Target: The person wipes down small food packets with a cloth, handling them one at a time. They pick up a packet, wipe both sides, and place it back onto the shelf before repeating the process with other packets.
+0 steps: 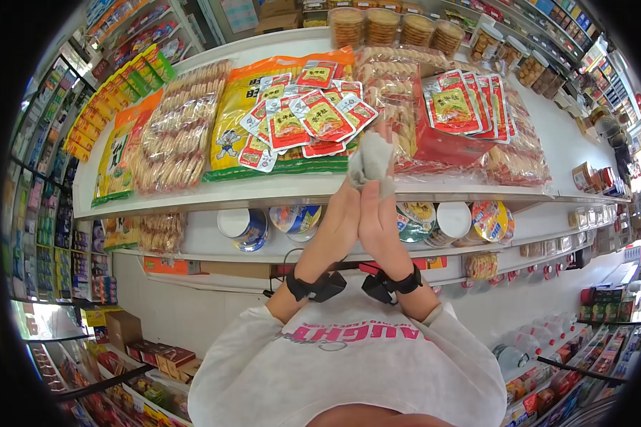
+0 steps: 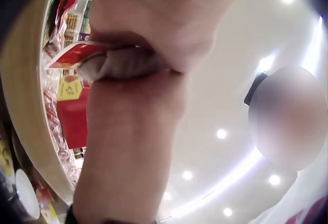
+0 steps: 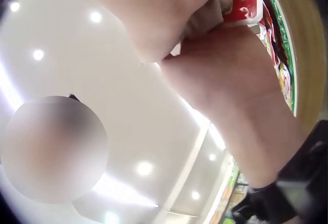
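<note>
My left hand (image 1: 340, 215) and right hand (image 1: 377, 215) are pressed together in front of the counter's edge, holding a greyish-white cloth (image 1: 372, 162) between them. The cloth covers most of the fingers. In the left wrist view a red packet (image 2: 77, 55) shows right beside the cloth, and the right wrist view has a red packet (image 3: 246, 1) there too; I cannot tell whether the hands hold it. A loose pile of red-and-white snack packets (image 1: 320, 117) lies to the left of the hands. More such packets (image 1: 470, 107) are fanned out at the right, over a red bag (image 1: 441, 149).
The packet pile lies on a yellow bag (image 1: 228, 132). Clear bags of stacked round crackers (image 1: 181, 128) flank it. Jars of biscuits (image 1: 384, 27) line the back of the white counter (image 1: 292, 186). Tubs of instant noodles (image 1: 243, 226) stand on the shelf below.
</note>
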`<action>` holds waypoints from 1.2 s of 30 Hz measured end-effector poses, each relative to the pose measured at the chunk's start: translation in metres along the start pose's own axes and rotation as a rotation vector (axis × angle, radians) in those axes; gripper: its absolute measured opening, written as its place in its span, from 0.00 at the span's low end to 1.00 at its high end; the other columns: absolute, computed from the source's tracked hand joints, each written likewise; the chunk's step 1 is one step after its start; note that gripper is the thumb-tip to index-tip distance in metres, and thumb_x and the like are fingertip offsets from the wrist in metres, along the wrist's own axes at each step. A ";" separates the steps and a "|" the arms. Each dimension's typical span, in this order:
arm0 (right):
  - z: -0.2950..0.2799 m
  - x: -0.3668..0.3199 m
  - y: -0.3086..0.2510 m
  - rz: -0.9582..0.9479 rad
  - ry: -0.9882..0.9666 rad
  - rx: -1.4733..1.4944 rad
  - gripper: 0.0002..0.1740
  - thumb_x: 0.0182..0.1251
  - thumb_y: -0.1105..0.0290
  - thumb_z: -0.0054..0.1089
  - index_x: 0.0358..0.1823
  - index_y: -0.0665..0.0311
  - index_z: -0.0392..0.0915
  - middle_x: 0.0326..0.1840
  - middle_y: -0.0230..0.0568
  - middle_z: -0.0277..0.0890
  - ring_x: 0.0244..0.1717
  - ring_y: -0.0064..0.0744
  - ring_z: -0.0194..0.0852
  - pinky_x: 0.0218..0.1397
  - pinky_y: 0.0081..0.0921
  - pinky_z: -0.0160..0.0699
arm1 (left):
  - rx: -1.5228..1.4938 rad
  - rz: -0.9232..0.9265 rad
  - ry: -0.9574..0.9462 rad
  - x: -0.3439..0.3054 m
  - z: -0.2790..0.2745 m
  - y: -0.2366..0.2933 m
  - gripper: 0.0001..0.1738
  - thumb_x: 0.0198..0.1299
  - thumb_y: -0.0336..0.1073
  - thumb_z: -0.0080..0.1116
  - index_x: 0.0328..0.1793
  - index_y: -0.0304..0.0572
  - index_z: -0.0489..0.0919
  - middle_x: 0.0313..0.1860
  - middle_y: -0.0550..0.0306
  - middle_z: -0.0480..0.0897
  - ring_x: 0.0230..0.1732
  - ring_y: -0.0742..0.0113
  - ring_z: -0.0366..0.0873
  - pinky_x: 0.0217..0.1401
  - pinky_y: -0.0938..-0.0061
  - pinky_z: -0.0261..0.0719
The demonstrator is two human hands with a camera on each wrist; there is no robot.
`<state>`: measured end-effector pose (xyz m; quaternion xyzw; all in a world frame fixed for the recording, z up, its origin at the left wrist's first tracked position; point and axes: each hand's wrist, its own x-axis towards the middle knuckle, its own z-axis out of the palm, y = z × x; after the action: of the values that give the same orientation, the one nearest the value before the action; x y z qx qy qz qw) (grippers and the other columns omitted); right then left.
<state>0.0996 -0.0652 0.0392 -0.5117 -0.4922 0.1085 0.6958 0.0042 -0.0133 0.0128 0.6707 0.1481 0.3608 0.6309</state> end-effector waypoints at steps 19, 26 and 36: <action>-0.024 -0.006 0.020 0.500 0.083 0.493 0.14 0.75 0.65 0.64 0.53 0.67 0.80 0.47 0.30 0.82 0.47 0.16 0.76 0.52 0.21 0.75 | 0.036 0.031 0.196 0.009 -0.012 0.001 0.23 0.81 0.42 0.43 0.71 0.32 0.70 0.60 0.52 0.78 0.61 0.68 0.73 0.68 0.75 0.67; -0.024 0.003 0.005 0.535 0.161 0.562 0.14 0.74 0.65 0.64 0.53 0.67 0.80 0.47 0.32 0.82 0.48 0.17 0.77 0.52 0.21 0.76 | -0.058 -0.101 0.141 0.011 -0.011 0.002 0.23 0.81 0.45 0.44 0.68 0.33 0.71 0.53 0.57 0.81 0.52 0.78 0.71 0.58 0.77 0.72; -0.025 -0.002 0.010 0.186 0.315 0.049 0.16 0.72 0.70 0.65 0.56 0.70 0.78 0.49 0.35 0.84 0.47 0.25 0.81 0.52 0.26 0.79 | 0.244 0.105 0.206 0.008 -0.016 0.005 0.33 0.80 0.51 0.44 0.80 0.35 0.61 0.70 0.47 0.73 0.72 0.62 0.71 0.77 0.63 0.65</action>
<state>0.1222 -0.0774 0.0294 -0.5486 -0.3248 0.1031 0.7635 -0.0021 0.0030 0.0195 0.7088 0.2196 0.4392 0.5064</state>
